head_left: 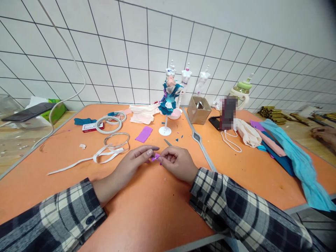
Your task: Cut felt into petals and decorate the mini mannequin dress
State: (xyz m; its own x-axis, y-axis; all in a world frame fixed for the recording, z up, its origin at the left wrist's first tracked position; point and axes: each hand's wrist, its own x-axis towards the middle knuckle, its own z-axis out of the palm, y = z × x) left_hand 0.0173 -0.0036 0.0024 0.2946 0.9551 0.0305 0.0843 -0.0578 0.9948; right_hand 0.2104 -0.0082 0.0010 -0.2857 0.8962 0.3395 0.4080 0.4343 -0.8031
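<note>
Above the orange desk (pixel 147 217), the right hand (pixel 178 162) pinches a small purple bow (pixel 155 157), while the left hand (pixel 138 158), fingers extended, meets the bow's other end; whether it grips, I cannot tell. Beyond lie a purple sheet (pixel 144 134) and, leftward, a red-and-white box (pixel 91 127) with print too small to read. Farther back, a mannequin (pixel 170 93) in teal ruffles stands near a cardboard box (pixel 198 111).
</note>
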